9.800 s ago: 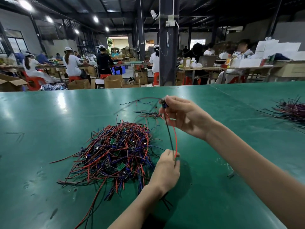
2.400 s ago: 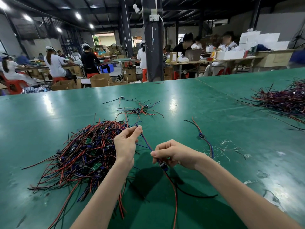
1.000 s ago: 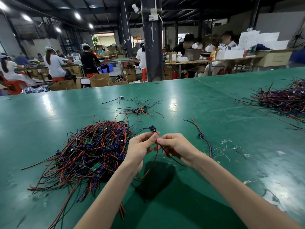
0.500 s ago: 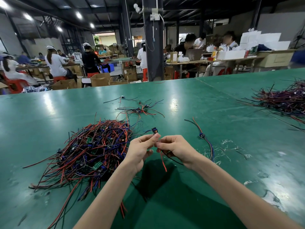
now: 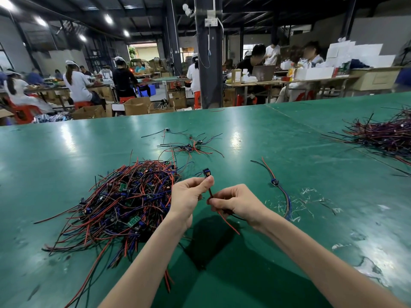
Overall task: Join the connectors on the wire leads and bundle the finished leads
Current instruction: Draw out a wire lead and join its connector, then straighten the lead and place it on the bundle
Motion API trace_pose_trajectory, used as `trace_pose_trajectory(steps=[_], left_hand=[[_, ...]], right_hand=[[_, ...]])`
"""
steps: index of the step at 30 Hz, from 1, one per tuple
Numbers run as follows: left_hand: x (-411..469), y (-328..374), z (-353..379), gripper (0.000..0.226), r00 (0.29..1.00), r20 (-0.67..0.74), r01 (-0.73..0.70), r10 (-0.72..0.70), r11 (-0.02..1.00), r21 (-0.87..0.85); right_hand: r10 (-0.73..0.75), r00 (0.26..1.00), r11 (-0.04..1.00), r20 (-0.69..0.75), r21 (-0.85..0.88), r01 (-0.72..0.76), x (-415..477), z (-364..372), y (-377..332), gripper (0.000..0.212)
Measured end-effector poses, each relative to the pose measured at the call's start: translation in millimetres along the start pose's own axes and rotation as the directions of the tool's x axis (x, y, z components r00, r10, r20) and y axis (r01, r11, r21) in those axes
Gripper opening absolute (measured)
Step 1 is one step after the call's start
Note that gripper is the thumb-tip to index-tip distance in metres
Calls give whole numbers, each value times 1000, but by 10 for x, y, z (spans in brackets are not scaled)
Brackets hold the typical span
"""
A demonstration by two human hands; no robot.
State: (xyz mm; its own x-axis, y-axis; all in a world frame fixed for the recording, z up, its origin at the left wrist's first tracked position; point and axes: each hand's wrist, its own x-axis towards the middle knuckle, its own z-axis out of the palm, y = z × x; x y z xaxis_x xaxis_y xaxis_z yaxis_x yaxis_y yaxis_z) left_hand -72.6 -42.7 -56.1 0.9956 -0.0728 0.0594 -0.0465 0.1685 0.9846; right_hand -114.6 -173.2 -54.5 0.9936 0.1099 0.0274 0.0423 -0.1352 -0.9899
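Hands now drawn apart, the left hand point(image 5: 185, 196) pinches the connector point(image 5: 206, 173); the right hand point(image 5: 236, 200) grips its wires point(image 5: 229, 223), apparently joined.

Open green table point(image 5: 255, 138) between the big wire pile point(image 5: 124, 201) on the left and a lone lead point(image 5: 275, 183) on the right.

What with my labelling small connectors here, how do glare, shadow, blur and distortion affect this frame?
Head view: ceiling lamps throw white glare patches on the green table. The left hand and right hand cast a dark shadow beneath them. The connector pinched by the left hand is sharp, as is the red lead in the right, while distant workers are soft. The wide-angle lens tilts the background columns.
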Motion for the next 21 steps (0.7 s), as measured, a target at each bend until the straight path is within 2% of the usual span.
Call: trace_pose_trajectory(steps=[2, 6, 11, 16, 21], left_hand=[[30, 10, -31, 10, 999, -42, -28, 27, 1000, -12], [76, 33, -106, 11, 991, -117, -75, 70, 997, -33], [85, 64, -105, 12, 978, -164, -137, 129, 990, -41], [114, 129, -180, 10, 971, -207, -148, 120, 981, -126], [65, 222, -131, 16, 973, -197, -164, 124, 966, -199]], right_hand=[[-14, 999, 998, 32, -68, 16, -10, 20, 21, 22], [-69, 995, 955, 71, -283, 86, -48, 96, 67, 16], [-114, 989, 895, 89, -422, 141, -109, 164, 79, 18], [-28, 993, 929, 116, -364, 69, -152, 251, 91, 22], [119, 993, 974, 21, -199, -113, -134, 248, 55, 26]])
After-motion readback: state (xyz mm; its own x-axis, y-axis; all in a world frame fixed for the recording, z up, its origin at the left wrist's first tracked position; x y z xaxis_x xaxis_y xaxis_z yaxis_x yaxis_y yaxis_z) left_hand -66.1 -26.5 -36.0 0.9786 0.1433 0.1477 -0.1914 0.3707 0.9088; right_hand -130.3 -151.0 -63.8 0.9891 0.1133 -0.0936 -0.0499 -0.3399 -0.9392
